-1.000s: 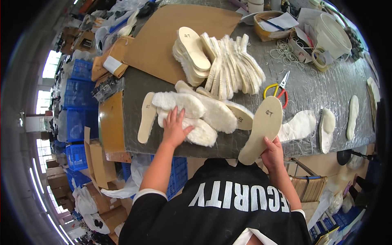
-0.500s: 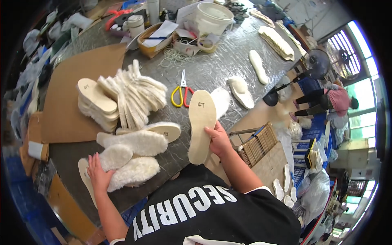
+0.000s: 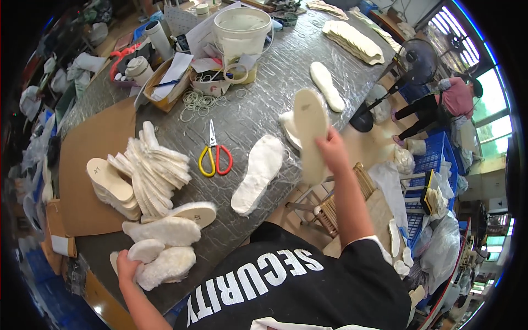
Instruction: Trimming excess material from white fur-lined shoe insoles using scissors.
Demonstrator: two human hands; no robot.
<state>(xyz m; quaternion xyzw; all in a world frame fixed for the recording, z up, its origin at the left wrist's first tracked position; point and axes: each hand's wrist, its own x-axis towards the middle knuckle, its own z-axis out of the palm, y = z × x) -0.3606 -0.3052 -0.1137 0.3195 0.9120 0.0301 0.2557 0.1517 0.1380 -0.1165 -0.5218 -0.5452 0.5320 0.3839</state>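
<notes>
My right hand point(image 3: 334, 151) grips a cream insole point(image 3: 309, 118) by its edge, holding it upright above the table's right edge. My left hand point(image 3: 127, 266), at the lower left, closes on the end of a white fleece insole point(image 3: 146, 251) among other fluffy ones; its fingertips are partly hidden. Beside it lies another fleece insole point(image 3: 168, 266). A white insole point(image 3: 258, 175) lies flat in front of me, right of the scissors point(image 3: 214, 157) with one yellow and one red handle. Partly behind the held insole is another white piece point(image 3: 288, 127).
A fanned pile of fleece insoles point(image 3: 151, 170) and a short stack point(image 3: 110, 180) rest on brown cardboard point(image 3: 82, 143). Farther back stand a white bucket point(image 3: 241, 36), rubber bands point(image 3: 201, 104) and a box point(image 3: 165, 91). A fan point(image 3: 415, 58) and a person point(image 3: 448, 107) are at right.
My right hand has carried the cream insole rightward, away from the white insole on the table. My left hand has gone from lying spread on the fleece insoles to gripping one. The view has shifted.
</notes>
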